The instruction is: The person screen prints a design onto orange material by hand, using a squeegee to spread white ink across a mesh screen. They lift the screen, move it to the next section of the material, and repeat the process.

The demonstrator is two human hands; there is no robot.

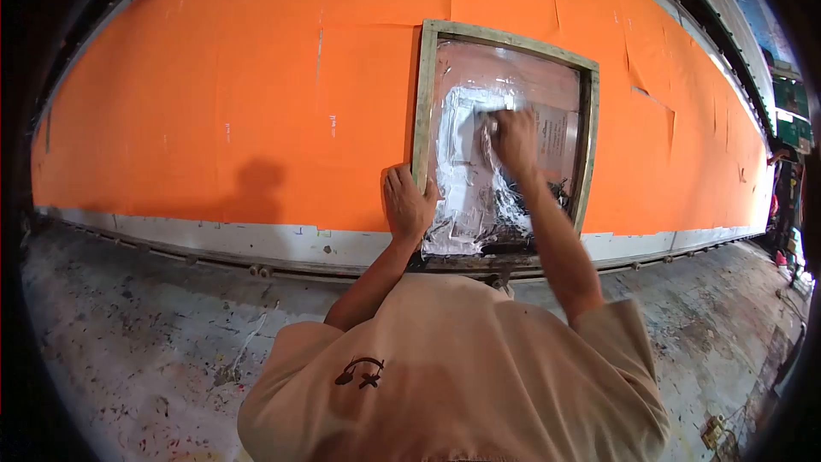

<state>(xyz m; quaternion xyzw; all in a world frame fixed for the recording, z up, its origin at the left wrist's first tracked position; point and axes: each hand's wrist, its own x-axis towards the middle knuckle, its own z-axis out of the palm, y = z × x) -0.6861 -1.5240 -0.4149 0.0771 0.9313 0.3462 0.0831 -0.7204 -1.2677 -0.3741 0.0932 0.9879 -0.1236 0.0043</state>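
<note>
Hands first: the left hand [409,203] is clamped over the near left corner of a wooden frame [425,103], fingers curled round the rail and the thumb lying along its outer edge, so it grips the frame firmly. Further in, the right hand [516,139] is closed around a tool [493,116] pressed flat against the screen [513,77] stretched inside the frame; only a short pale stretch of that tool shows beyond the fingers, and I cannot tell exactly what kind it is. White ink [462,180] is smeared thickly across the left and lower parts of the screen, with streaks trailing just under the right hand.

The frame lies on a long tabletop covered in orange sheets [214,85], its near rail close to the tabletop's pale front edge [214,235]. Both forearms reach out from a beige shirt [453,376], the right arm stretched over the frame's near rail. Below the edge, the paint-spattered floor [128,342] runs along the tabletop.
</note>
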